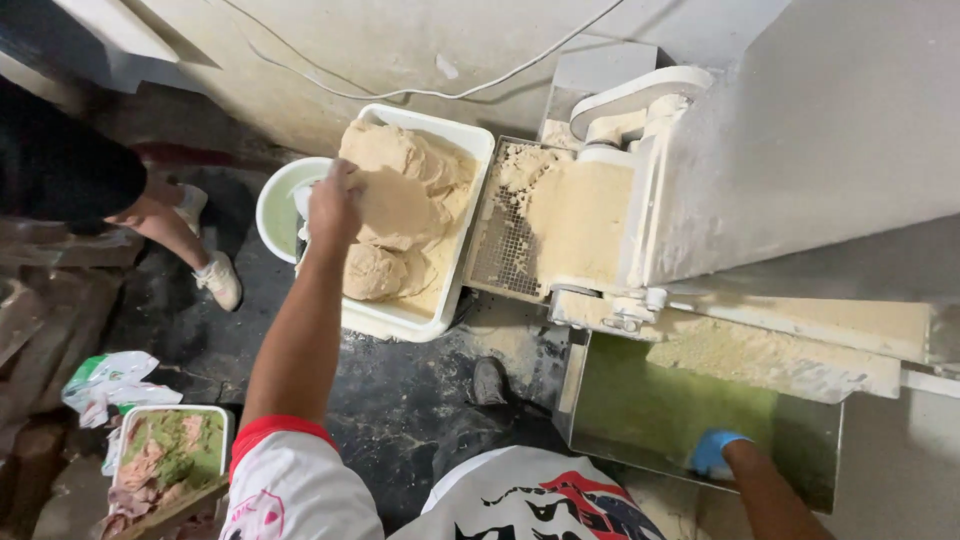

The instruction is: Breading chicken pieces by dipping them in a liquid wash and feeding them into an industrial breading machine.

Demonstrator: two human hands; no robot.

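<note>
right hand (712, 452), blue-gloved, low inside green metal chute (660, 410); its grip cannot be told. small tub of green and pink scraps (170, 455) on the floor, near left. left hand (334, 200), bare, fingers together, pressed flat on tan dough (400, 210) heaped in 1 white tub (470, 140). mesh tray (505, 250) of the floury machine (800, 150) beside it. white bucket (275, 205) behind; another person's leg (170, 225) far left.

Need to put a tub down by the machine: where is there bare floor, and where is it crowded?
Bare dark floor lies between the white dough tub, the green tray and the small scrap tub. Crowded: the dough tub, where the left hand rests on dough; the white bucket; another person's feet.
</note>
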